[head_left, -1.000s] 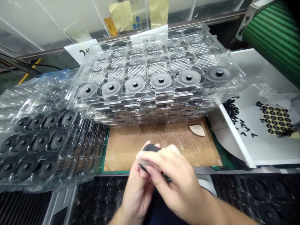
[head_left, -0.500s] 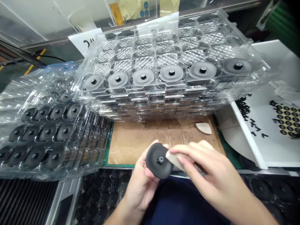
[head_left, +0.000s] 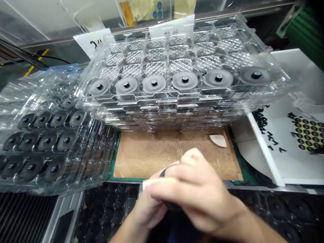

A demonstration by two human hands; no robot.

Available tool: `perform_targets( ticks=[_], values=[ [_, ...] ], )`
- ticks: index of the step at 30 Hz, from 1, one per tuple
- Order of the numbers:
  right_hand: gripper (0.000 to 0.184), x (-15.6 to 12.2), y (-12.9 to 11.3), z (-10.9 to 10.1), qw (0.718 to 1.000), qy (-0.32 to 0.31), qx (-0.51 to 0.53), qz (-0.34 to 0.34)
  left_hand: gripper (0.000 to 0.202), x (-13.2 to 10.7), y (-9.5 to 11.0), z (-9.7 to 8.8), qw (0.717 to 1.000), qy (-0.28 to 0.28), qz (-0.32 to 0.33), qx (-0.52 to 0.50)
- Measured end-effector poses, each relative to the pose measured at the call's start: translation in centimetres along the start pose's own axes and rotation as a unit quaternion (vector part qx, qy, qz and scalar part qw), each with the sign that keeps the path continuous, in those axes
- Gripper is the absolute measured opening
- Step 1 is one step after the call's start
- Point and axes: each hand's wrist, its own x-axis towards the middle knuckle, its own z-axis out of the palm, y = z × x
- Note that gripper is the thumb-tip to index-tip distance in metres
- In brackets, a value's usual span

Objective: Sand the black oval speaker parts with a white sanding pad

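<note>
Low in the middle, my left hand (head_left: pixel 145 209) is closed on a round black disc (head_left: pixel 172 206), of which only dark edge parts show. My right hand (head_left: pixel 202 192) lies across the front of the disc with its fingers bent, covering most of it and part of the left hand. The pale wedge-shaped pad seen in its fingers earlier is almost wholly hidden now. On the brown board (head_left: pixel 141 152) beyond my hands lies another pale wedge-shaped pad (head_left: pixel 218 140).
Clear plastic trays (head_left: pixel 164 101) are stacked behind the board, a front row of dark discs (head_left: pixel 154 84) in the top one. More disc-filled trays (head_left: pixel 48 141) stand left. A white bin (head_left: pixel 268 152) at right holds small black pieces and a sheet of round stickers (head_left: pixel 307 131).
My right hand has moved left across the disc, from its right edge to over its face, hiding most of it. The left hand still holds the disc. The view has shifted slightly.
</note>
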Motion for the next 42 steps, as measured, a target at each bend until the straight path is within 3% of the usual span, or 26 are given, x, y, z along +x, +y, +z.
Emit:
perform_targets(
  ticks=[3,5,6,9,12,15,18,19,21,23,24,28,30,32,35,38,40,42],
  values=[
    [0.021,-0.7,3.2,0.2,0.978,0.124,0.021,0.168,0.050,0.1,0.0,-0.2,0.996,-0.070,-0.030,-0.051],
    [0.021,-1.8,6.0,1.1,0.951,0.153,0.018,0.266,0.056,0.0,0.0,-0.5,0.990,-0.099,-0.044,-0.087],
    [0.021,-2.6,7.4,1.9,0.948,0.143,0.020,0.284,0.056,0.0,0.0,-0.7,0.987,-0.111,-0.047,-0.104],
    [0.020,-5.1,10.4,5.0,0.954,0.105,0.017,0.282,0.051,0.0,-0.1,-1.3,0.978,-0.146,-0.053,-0.142],
    [0.026,-6.8,11.2,7.0,0.950,0.122,-0.001,0.289,0.053,0.1,-0.1,-1.7,0.974,-0.157,-0.059,-0.152],
    [0.029,-7.1,9.9,6.4,0.944,0.154,-0.011,0.291,0.048,0.1,0.0,-1.7,0.983,-0.150,-0.029,-0.106],
    [0.028,-6.8,7.9,4.8,0.944,0.177,-0.012,0.279,0.057,0.1,0.0,-1.9,0.984,-0.112,0.111,0.084],
    [0.030,-6.9,7.2,4.5,0.944,0.185,-0.011,0.273,0.070,0.1,-0.1,-2.0,0.963,-0.092,0.176,0.181],
    [0.038,-7.3,6.0,4.3,0.946,0.200,-0.012,0.254,0.092,0.3,-0.3,-2.4,0.885,-0.061,0.295,0.357],
    [0.049,-8.0,5.3,4.5,0.959,0.196,-0.033,0.202,0.102,0.5,-0.4,-2.8,0.806,-0.051,0.368,0.460],
    [0.053,-8.3,5.0,4.5,0.968,0.185,-0.046,0.166,0.103,0.5,-0.4,-2.9,0.780,-0.053,0.390,0.486],
    [0.050,-8.5,4.8,3.4,0.988,0.118,-0.081,0.053,0.100,0.1,-0.2,-3.1,0.732,-0.061,0.419,0.533],
    [0.038,-7.8,5.0,2.2,0.992,0.081,-0.091,0.033,0.097,-0.2,-0.1,-2.9,0.733,-0.058,0.408,0.542],
    [0.030,-7.0,5.1,1.2,0.994,0.059,-0.094,0.014,0.096,-0.4,0.1,-2.7,0.751,-0.046,0.381,0.537],
    [0.025,-6.3,5.1,0.6,0.996,0.071,-0.061,-0.006,0.083,-0.2,0.5,-2.1,0.832,-0.013,0.270,0.485],
    [0.027,-6.9,4.8,1.5,0.993,0.115,0.000,0.036,0.029,0.3,1.1,-1.5,0.908,0.001,0.091,0.410],
    [0.039,-7.7,4.8,2.4,0.988,0.133,0.029,0.073,0.036,0.7,1.3,-1.4,0.921,-0.005,0.034,0.388],
    [0.041,-8.6,5.1,2.9,0.986,0.135,0.043,0.083,0.040,1.0,1.0,-1.4,0.924,-0.009,0.033,0.381]
  ],
)
